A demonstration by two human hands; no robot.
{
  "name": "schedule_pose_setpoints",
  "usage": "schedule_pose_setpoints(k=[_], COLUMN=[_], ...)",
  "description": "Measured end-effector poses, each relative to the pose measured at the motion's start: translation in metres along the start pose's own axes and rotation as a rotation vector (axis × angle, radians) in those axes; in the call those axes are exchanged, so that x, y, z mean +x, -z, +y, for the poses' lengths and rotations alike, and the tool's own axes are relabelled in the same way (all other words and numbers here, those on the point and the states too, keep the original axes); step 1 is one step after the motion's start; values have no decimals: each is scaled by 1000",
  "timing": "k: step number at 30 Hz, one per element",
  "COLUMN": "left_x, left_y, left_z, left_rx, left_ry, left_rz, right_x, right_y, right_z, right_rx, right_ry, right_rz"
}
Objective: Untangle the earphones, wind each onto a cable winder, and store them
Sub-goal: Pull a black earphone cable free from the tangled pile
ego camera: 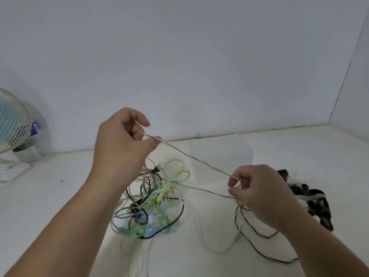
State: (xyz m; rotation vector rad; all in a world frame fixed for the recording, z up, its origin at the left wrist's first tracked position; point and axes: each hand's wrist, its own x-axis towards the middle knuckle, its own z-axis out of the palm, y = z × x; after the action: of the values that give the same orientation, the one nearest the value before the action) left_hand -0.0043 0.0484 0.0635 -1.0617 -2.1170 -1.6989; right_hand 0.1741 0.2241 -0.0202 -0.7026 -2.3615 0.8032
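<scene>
A thin black-and-white earphone cable [191, 156] is being held taut in the air across the middle of the frame, running from upper left down to the right. Its upper end is being pinched by the left hand [121, 140], fingers curled in against the thumb. Its lower end is being pinched between thumb and fingertips of the right hand [259, 190]. A second strand is being stretched from that hand back to the tangle of earphones [155, 198], green, white, blue and black, lying at lower centre on the white table [60, 196]. Slack loops of the striped cable are lying at lower right. A dark pile of cable winders [311, 196] is partly hidden behind the right hand. A clear box [219, 154] is seen behind the cable, and a fan [12, 120] at the left edge.
</scene>
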Motion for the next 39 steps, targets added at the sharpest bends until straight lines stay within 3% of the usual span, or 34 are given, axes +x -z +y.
schedule_pose_setpoints(k=[2,4,7,9,13,16,18,20,23,26,29,31,33,39], left_x=[3,4,-3,-5,0,-1,-3,-5,-6,-6,-9,-13,-18,-50], left_y=[4,6,4,1,5,8,9,8,2,1,4,5,2,-34], left_z=[1,-6,-16,-24,-34,-34,-41,-48,-56,-63,-59,-53,-44,-33], left_rx=[192,283,-88,-182,136,442,516,476,146,-76,-109,-9,88,373], left_ry=[-88,-37,407,517,222,-94,-194,-173,157,417,466,416,308,52], left_rz=[23,-17,-292,-285,44,65,57,109,132,79,-30,-172,-296,-633], right_x=[1,2,3,1,0,2,4,6,7,7,11,13,14,14], right_y=[2,3,4,6,13,12,13,16,18,13,13,18,22,21], right_z=[2,3,2,0,-2,-1,2,5,10,12,18,20,19,10], right_rx=[-39,-53,-23,58,18,-90,-48,94,221,190,364,675,944,1250], right_ry=[0,1,6,21,34,-2,-51,-132,-234,-257,-283,-310,-339,-445], right_rz=[35,117,211,176,115,196,295,348,306,269,368,466,456,132])
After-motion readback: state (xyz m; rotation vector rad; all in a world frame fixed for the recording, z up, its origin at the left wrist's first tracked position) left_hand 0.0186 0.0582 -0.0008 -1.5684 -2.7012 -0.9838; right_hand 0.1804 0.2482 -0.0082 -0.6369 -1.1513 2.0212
